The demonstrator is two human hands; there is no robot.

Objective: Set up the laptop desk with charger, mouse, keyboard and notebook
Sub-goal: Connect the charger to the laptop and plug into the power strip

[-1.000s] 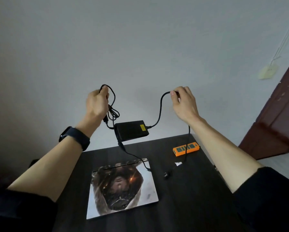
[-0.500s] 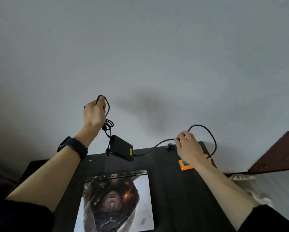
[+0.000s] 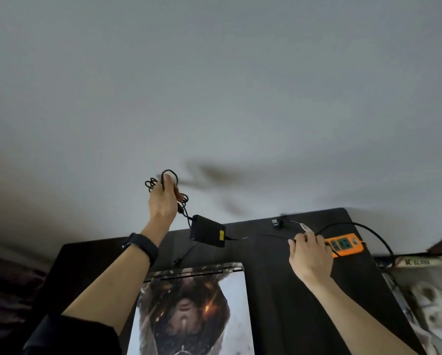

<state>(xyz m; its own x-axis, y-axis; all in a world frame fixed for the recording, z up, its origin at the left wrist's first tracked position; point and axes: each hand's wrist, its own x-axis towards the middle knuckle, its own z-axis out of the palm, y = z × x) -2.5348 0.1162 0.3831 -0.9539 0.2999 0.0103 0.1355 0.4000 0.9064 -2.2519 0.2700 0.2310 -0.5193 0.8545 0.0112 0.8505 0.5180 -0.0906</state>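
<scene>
Clutching coiled cable (image 3: pixel 152 185), left hand (image 3: pixel 163 203) is raised; right hand (image 3: pixel 309 254) pinches cord (image 3: pixel 276 236)

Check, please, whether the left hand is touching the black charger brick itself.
Apart. The head view shows the left hand gripping the coiled cable, while the charger brick hangs below on that cable, with bare wall between hand and brick.

black table (image 3: pixel 271 303) carries a closed laptop (image 3: pixel 189 316) and, far right, an orange power strip (image 3: pixel 348 243).

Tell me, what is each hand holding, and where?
Left hand grips the charger's coiled cord above the brick; right hand pinches its other cord near the power strip.
</scene>
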